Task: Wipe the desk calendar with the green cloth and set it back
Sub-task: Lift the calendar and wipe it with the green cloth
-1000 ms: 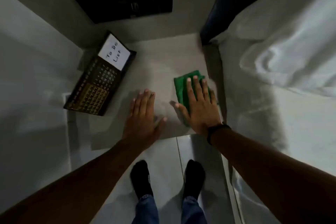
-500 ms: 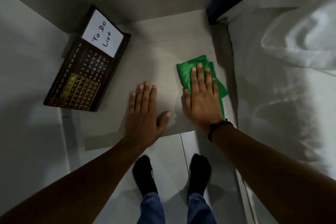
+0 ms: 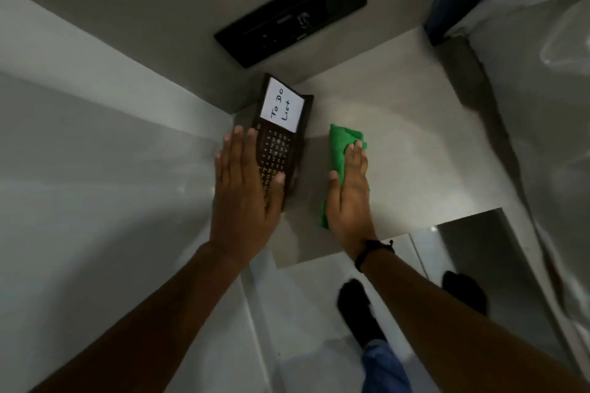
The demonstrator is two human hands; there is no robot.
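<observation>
The dark desk calendar, a white "To Do List" note on its upper part, lay on the grey table near the wall corner. The left hand reached over its near end, fingers spread. Just beside it, the right hand pressed flat on the green cloth.

1. The left hand covers the near left part of the desk calendar; its small numbers are too blurred to read.
2. The right hand hides the middle of the green cloth.
3. The black panel on the wall is smeared, its markings illegible.
4. The bed runs off the right edge.
5. One foot is perhaps partly hidden behind the table.
</observation>
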